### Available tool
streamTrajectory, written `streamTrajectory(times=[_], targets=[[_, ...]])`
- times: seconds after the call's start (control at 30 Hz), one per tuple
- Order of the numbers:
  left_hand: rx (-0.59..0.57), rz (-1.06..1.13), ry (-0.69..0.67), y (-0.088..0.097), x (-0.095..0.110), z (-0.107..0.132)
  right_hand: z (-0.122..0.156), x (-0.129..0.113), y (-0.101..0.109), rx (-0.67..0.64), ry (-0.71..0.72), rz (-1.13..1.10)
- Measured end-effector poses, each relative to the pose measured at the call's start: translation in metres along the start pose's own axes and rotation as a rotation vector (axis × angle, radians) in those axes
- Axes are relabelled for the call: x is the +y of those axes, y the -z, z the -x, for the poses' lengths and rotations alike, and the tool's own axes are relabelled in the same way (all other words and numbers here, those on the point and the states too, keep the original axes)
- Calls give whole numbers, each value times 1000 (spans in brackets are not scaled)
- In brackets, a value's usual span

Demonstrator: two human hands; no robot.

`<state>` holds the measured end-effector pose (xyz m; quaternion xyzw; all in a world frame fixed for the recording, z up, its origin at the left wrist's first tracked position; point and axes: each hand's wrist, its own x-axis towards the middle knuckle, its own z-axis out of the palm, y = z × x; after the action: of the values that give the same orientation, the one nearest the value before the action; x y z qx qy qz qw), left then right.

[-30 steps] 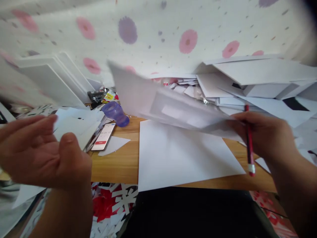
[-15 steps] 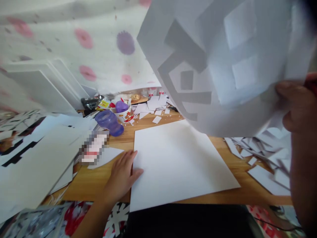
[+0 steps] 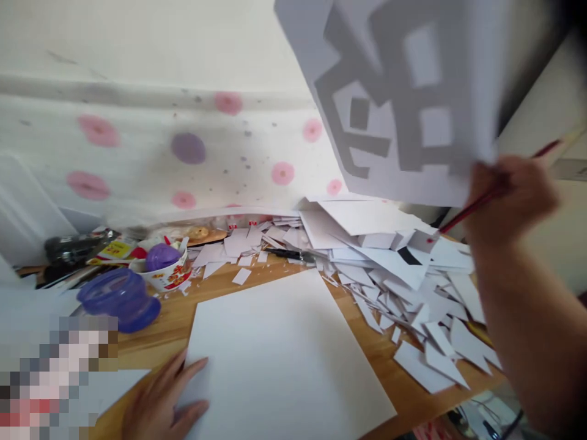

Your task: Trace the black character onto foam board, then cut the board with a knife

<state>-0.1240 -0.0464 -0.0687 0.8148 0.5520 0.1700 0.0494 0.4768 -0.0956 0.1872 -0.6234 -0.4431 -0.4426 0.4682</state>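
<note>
My right hand point(image 3: 513, 195) is raised at the upper right, its fingers closed on the lower corner of a paper sheet point(image 3: 376, 168). Large grey angular character shapes cover that sheet, which hangs above the table. A dark red pencil point(image 3: 466, 212) also sits in the same hand, sticking out on both sides of the fist. My left hand point(image 3: 158, 400) lies at the left edge of a blank white board point(image 3: 279, 354), fingers stretched out and thumb apart, touching it. The board rests flat on the wooden table point(image 3: 371, 360).
White offcuts point(image 3: 403, 299) are heaped along the right, with a black-handled tool point(image 3: 288, 253) near the back. A translucent purple container point(image 3: 120, 299) and a paper bowl point(image 3: 167, 274) with a purple item stand at left. White panels point(image 3: 27, 214) lean by the spotted curtain point(image 3: 257, 140).
The view has swung right and up, bringing more of the offcut heap into sight. My right hand has tilted the sheet, so its grey shapes show more fully. My left hand stays at the board's edge.
</note>
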Motion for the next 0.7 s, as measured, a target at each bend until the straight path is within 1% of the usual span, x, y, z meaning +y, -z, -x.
streamTrajectory(times=[0.03,0.07,0.13,0.17,0.23,0.3,0.37,0.4,0.47,0.5,0.53,0.57,0.6,0.63,0.7], targets=[[15,5,-1,-2,-1,0,7,-4,-6,13,13,32],[27,7,-2,-3,-1,0,17,-6,-13,-56,37,40],[41,2,-10,-2,0,0,40,-2,-27,-260,52,64],[50,-11,-14,0,2,0,51,4,-34,-326,56,70],[68,-58,-11,4,7,1,72,20,-45,-416,55,83],[69,-112,15,9,13,2,84,36,-53,-491,45,97],[25,-140,33,16,21,2,90,48,-56,-582,36,104],[-13,-141,36,20,26,2,91,50,-55,-631,37,99],[-80,-115,48,29,34,3,98,43,-47,-712,55,63],[-94,-92,58,34,36,5,104,34,-41,-732,72,30],[-81,-68,69,40,37,8,112,22,-31,-736,93,-10],[-65,-42,71,45,37,13,123,7,-19,-711,134,-104],[-30,-20,78,50,35,21,136,-10,-4,-738,182,-235],[3,-3,86,56,33,30,151,-27,13,-792,245,-396],[23,22,90,64,28,53,183,-60,48,-1038,349,-509]])
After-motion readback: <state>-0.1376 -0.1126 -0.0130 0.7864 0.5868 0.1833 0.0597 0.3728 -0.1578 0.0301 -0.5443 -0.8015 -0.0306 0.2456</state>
